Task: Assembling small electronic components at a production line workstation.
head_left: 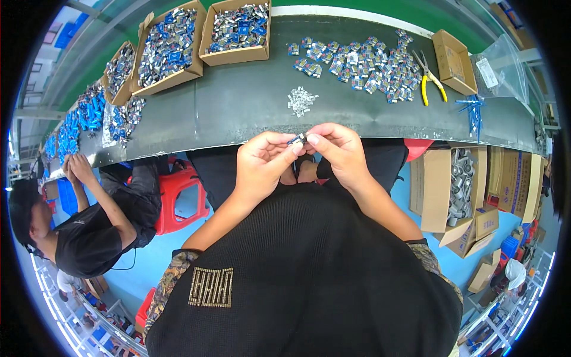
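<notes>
Spanning 10 to 3 o'clock: long dark grey-green flat worktop (238, 89). Bare left hand (259, 162) at 8 o'clock, thumb and finger pinched; bare right hand (345, 152) at 4, tips bunched close to the left's. Pile of small whitish plastic pieces (301, 101) at 12. Small blue-and-silver rectangular part (295, 140) sits in the left pinch, long axis 8 to 2, right tips at its 2 o'clock end, both hands equally near. Ends covered; can't tell whether right grips it too.
</notes>
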The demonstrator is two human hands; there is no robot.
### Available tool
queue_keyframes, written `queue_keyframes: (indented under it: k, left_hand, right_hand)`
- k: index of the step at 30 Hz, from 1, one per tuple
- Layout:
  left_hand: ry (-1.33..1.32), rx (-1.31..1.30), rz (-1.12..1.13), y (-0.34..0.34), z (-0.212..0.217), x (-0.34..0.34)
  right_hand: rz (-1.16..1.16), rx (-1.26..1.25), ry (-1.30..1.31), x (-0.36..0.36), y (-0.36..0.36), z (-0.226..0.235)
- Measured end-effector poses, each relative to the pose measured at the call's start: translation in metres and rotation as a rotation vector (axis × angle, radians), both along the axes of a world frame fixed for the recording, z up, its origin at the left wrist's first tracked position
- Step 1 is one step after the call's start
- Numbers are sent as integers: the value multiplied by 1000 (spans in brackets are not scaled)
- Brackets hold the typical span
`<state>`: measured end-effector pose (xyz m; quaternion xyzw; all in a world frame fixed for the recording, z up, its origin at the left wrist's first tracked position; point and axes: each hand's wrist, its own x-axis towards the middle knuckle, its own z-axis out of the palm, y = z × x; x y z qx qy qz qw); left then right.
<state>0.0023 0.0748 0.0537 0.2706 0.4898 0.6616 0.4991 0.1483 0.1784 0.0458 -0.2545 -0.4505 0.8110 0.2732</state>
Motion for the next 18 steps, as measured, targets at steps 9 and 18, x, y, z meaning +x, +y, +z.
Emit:
queue_keyframes:
  k: [9, 18]
  left_hand:
    - [105, -58, -36, -3, 3, -4]
    - [55, -63, -46, 1, 2, -4]
  right_hand:
    - [2, 39, 7, 2, 0, -1]
    - [-1, 69, -16, 1, 2, 7]
